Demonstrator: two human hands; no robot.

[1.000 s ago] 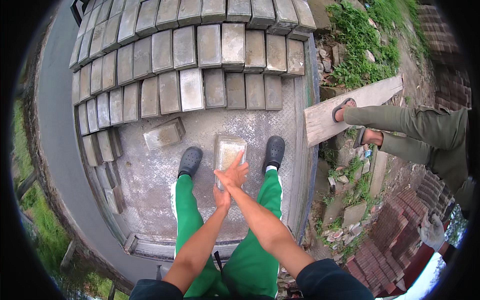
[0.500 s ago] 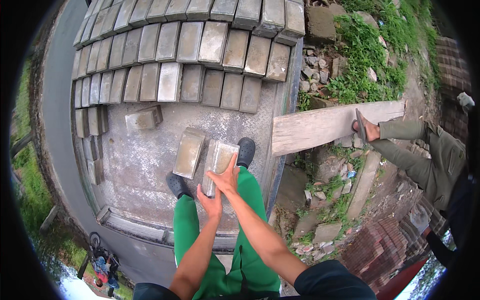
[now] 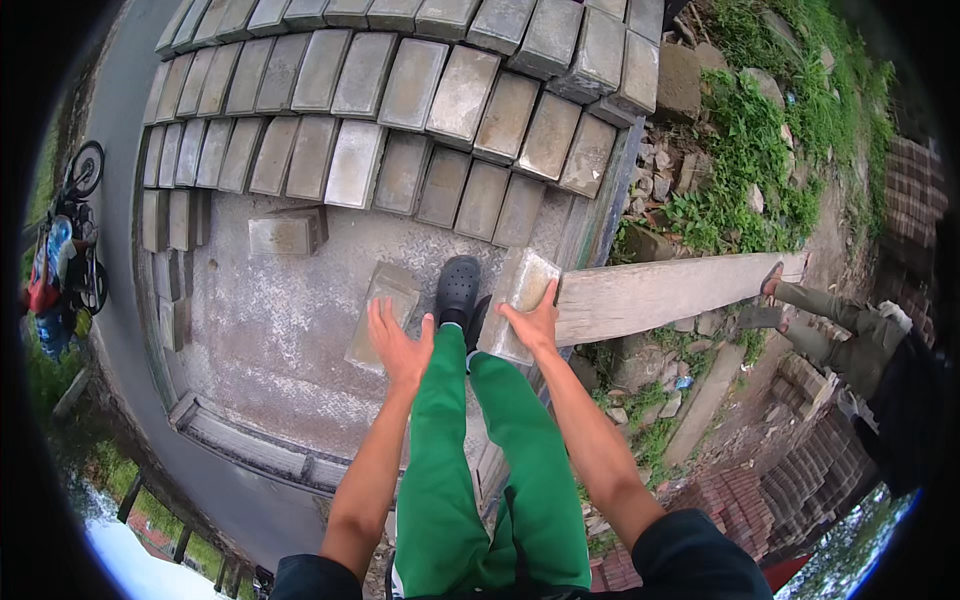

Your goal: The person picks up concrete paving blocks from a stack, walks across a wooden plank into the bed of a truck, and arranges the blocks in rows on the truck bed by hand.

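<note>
A grey concrete block (image 3: 518, 300) is at the right edge of the metal truck bed, by the near end of a wooden plank (image 3: 650, 295). My right hand (image 3: 535, 325) grips this block, thumb on its top and fingers along its right side. My left hand (image 3: 402, 350) is empty with its fingers spread, in front of a second concrete block (image 3: 388, 300); whether it touches that block I cannot tell. My dark clog (image 3: 458, 285) stands between the two blocks. A loose block (image 3: 280, 236) lies farther off on the bed.
Stacked rows of concrete blocks (image 3: 415, 80) fill the far part of the bed (image 3: 270, 300). A person (image 3: 850, 330) is at the plank's far end, one foot on it. Rubble and weeds (image 3: 720, 190) lie right; a motorcycle (image 3: 85, 225) is on the road at left.
The held block has moved right to the bed's edge, and my left hand has come off it. The person's foot is farther along the plank. A motorcycle has moved up the left side.
</note>
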